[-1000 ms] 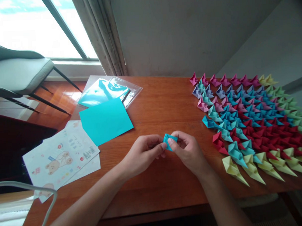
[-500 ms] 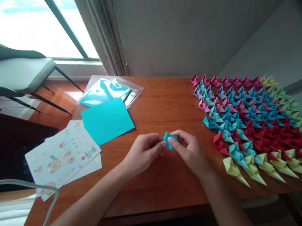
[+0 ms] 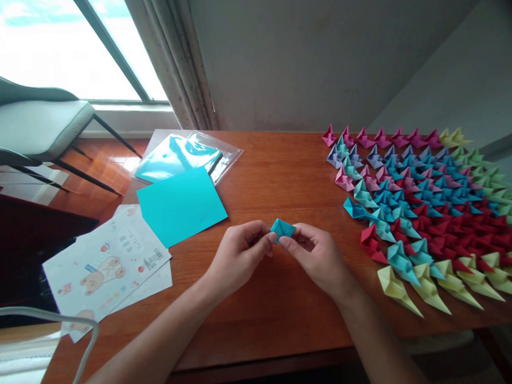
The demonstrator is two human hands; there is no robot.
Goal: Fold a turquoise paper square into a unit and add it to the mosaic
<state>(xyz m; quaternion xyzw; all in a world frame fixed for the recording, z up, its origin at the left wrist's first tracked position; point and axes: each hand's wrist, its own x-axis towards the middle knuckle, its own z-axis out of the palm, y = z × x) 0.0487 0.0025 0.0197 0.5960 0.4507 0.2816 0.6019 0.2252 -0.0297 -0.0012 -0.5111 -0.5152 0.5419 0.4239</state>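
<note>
Between my two hands is a small folded piece of blue origami paper (image 3: 283, 227), held above the middle of the wooden table. My left hand (image 3: 244, 250) pinches its left corner between thumb and fingers. At its lower right side, my right hand (image 3: 314, 249) grips it with the thumb in front and the fingers behind. Creases and a triangular flap show on the face toward me. A larger sheet of blue paper (image 3: 182, 206) lies flat, left of my hands.
Rows of folded paper boats (image 3: 435, 224) in many colours cover the table's right side. A clear plastic packet (image 3: 178, 156) of blue paper lies at the back left. Bear-printed sheets (image 3: 106, 269) rest at the left edge, near a white cable (image 3: 87, 358). A chair (image 3: 36, 122) stands beyond.
The folded blue paper has turned in my fingers and moved slightly left and up, so more of its creased face shows. Both hands still hold it.
</note>
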